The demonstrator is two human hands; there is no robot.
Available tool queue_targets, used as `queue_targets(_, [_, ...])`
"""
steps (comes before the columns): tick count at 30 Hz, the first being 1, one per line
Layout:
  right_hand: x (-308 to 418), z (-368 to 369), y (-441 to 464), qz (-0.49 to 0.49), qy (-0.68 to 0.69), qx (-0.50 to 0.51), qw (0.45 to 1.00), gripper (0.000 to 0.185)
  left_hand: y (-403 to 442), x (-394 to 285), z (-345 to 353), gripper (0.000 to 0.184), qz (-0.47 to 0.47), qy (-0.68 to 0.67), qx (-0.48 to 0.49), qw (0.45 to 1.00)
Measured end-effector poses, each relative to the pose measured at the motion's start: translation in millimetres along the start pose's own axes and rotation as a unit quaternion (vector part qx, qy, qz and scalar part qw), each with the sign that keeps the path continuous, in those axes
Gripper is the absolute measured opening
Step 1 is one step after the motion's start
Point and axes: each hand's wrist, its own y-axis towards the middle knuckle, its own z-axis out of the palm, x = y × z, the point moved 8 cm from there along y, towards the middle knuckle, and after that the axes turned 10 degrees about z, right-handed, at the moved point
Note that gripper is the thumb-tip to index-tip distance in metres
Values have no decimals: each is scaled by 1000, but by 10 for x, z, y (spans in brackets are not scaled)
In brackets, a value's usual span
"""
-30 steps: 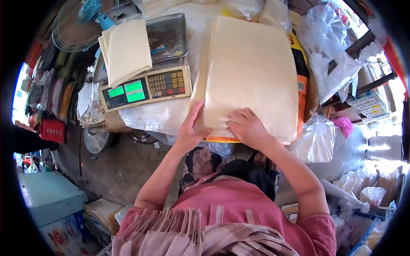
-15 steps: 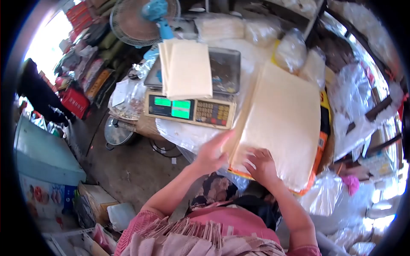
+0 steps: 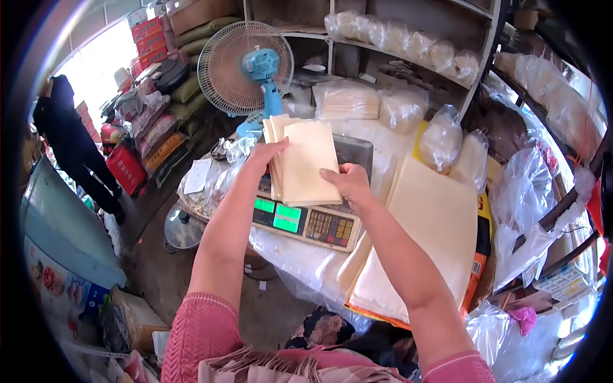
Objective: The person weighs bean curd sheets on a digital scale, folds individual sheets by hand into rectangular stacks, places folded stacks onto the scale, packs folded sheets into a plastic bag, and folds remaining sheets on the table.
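Bundle of folded cream sheets (image 3: 311, 164): over the pan end of a beige electronic scale (image 3: 329, 228), pinched at both sides; whether it bears on the pan or is just raised, cannot tell. Left hand (image 3: 263, 156) closed on its left edge, fingers narrow, partly hidden. Right hand (image 3: 353, 183) on the right edge, thumb on the top face, other fingers mostly out of sight behind. Change: both hands are off the large flat stack of cream sheets (image 3: 424, 223) and on this bundle, so handling has moved to the smaller pieces; with hands on them, the green readouts may not show their true weight. Large stack lies to the right of the scale, right forearm crossing above it, partly blocking the way back to it. Yellow, black and orange printed packaging (image 3: 484, 233) shows along its edge. All on a table (image 3: 387, 142) covered in whitish plastic. Behind: blue-and-grey electric fan (image 3: 246, 69), clear bags of pale goods (image 3: 442, 138); these crowd the far side, little room beyond the scale. Dark-clothed person (image 3: 70, 131) well apart, far left.
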Motion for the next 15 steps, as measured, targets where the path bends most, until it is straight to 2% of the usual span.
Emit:
queue_targets(2, [30, -79, 115, -7, 41, -18, 999, 36, 2, 12, 12, 60, -30, -34, -3, 999])
queue_targets(4, [-64, -138, 299, -10, -35, -37, 999, 39, 72, 70, 49, 59, -36, -85, 11, 996])
queue_targets(5, [-21, -155, 278, -6, -71, -38, 997, 39, 69, 36, 127, 59, -19, -141, 32, 989])
queue_targets(8, [-92, -186, 327, 9, -105, -10, 994, 46, 52, -152, 381, 47, 63, -160, 67, 983])
queue_targets(9, [-145, -212, 325, 15, -104, 4, 994, 49, 10, -182, 456, 51, 55, -195, 82, 976])
queue_targets(12, [95, -643, -21, -81, -45, -50, 994, 67, -394, -554, 680, 62, 145, -167, 15, 975])
queue_targets(13, [177, -859, -182, -101, 1, -79, 992, 72, -627, -751, 852, 76, 149, -206, 58, 966])
queue_targets(14, [269, -1089, -398, -119, 49, -109, 986, 77, -912, -976, 1069, 77, 194, -221, 103, 950])
queue_targets(15, [465, -1231, -689, -141, 105, -63, 982, 75, -1230, -1169, 1316, 78, 237, -235, 149, 931])
